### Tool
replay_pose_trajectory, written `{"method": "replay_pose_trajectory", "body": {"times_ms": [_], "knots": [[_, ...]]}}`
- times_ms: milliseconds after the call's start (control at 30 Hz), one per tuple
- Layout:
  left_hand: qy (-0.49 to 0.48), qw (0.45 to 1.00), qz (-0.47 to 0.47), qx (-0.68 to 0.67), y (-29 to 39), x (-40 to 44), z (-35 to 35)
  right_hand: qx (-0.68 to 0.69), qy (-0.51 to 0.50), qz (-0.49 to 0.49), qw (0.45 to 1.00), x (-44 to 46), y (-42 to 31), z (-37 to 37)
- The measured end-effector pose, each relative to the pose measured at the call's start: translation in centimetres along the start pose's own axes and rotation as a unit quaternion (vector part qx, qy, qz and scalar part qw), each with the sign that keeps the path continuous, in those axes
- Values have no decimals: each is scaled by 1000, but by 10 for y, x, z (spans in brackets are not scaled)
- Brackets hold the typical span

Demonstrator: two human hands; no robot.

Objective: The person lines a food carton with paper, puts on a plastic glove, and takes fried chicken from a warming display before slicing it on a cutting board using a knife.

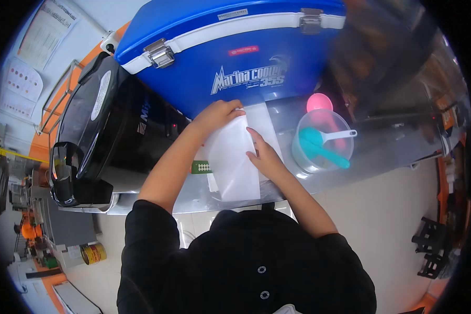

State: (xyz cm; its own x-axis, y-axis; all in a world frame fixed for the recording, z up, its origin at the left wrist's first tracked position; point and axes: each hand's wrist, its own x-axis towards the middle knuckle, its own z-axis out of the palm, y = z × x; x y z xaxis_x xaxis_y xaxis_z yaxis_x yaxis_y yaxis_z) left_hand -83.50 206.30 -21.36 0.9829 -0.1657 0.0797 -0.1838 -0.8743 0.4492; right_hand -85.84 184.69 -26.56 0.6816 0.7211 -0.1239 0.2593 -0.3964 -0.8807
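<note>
Bending over the end of the white paper (236, 170) nearest the blue cooler (193, 78), your left hand (220, 114) hides its thumb, so I can't tell whether it pinches. Your right hand (267, 158), farther from the cooler, touches the paper's side with thumb and finger spread. The paper's length runs cooler-to-you over the metal table (366, 157), with pale floor (371, 220) on your side of the cooler.

A cooler (256, 63) stands toward the table's (377, 150) back edge, an appliance (123, 125) at the left end; near the front edge, paper (234, 167) is left of a tub (312, 163) holding scoops (311, 138).
</note>
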Motion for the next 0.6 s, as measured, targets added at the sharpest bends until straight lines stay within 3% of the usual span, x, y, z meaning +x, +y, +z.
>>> {"method": "replay_pose_trajectory", "body": {"times_ms": [67, 167, 233, 300, 400, 500, 600], "knots": [[69, 997, -24, 34, 15, -9, -3, 44, 21, -50, 998, 4, 13, 4], [242, 960, 58, 131, 68, -35, -25, 56, 29, -60, 996, 2, 11, 1], [119, 992, -16, 47, 90, -76, -3, 53, 40, -68, 996, 1, 12, 3], [25, 995, -43, 89, 91, -108, 48, 54, 56, -97, 992, 4, 24, 8], [95, 986, -52, 129, 78, -110, 65, 23, -15, -41, 999, 2, 23, 6], [61, 986, -91, 124, 76, -106, 70, 21, 60, -122, 991, 3, 39, 21], [47, 988, -81, 119, 69, -105, 76, -10, 115, -144, 983, 4, 44, 26]]}}
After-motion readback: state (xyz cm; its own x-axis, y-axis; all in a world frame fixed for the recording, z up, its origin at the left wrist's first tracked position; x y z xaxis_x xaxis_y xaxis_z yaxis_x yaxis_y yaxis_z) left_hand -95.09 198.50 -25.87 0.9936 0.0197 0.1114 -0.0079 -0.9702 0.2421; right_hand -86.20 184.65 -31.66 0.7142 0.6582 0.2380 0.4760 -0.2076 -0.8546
